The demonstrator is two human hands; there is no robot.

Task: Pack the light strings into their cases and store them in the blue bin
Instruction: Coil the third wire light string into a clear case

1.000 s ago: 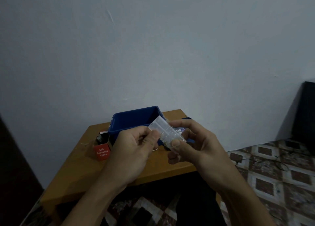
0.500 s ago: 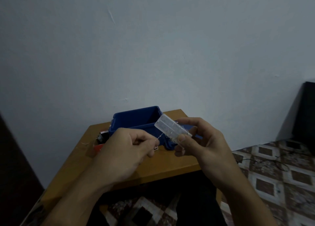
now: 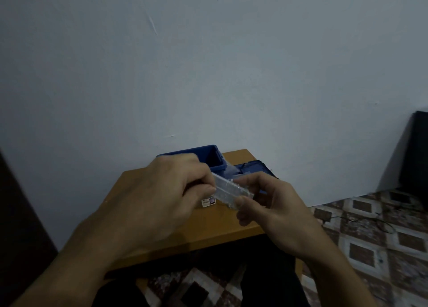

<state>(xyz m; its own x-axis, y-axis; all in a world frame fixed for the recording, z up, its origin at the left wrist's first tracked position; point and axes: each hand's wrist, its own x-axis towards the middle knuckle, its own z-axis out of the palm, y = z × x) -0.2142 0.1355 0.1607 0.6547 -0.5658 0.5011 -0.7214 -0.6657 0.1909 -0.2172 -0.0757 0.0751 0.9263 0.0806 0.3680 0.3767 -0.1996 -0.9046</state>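
Note:
A clear plastic battery box of a light string [image 3: 231, 192] is held above the wooden table [image 3: 208, 232]. My right hand [image 3: 271, 204] pinches its right end between thumb and fingers. My left hand [image 3: 162, 197] has its fingers curled at the box's left end, pinching there; the thin wire is too fine to see. Behind the hands stands the open blue bin [image 3: 214, 159], partly hidden by my left hand. A small case with a white label [image 3: 208, 202] lies on the table under the hands.
A dark blue lid or case [image 3: 254, 167] lies right of the bin near the table's back edge. The wall is just behind the table. Patterned floor with a thin black cable [image 3: 361, 221] lies to the right, a dark object [image 3: 416, 153] at far right.
My left hand has moved up and right over the bin, back to the clear box's left end. The box has tilted flatter and lower in my right hand.

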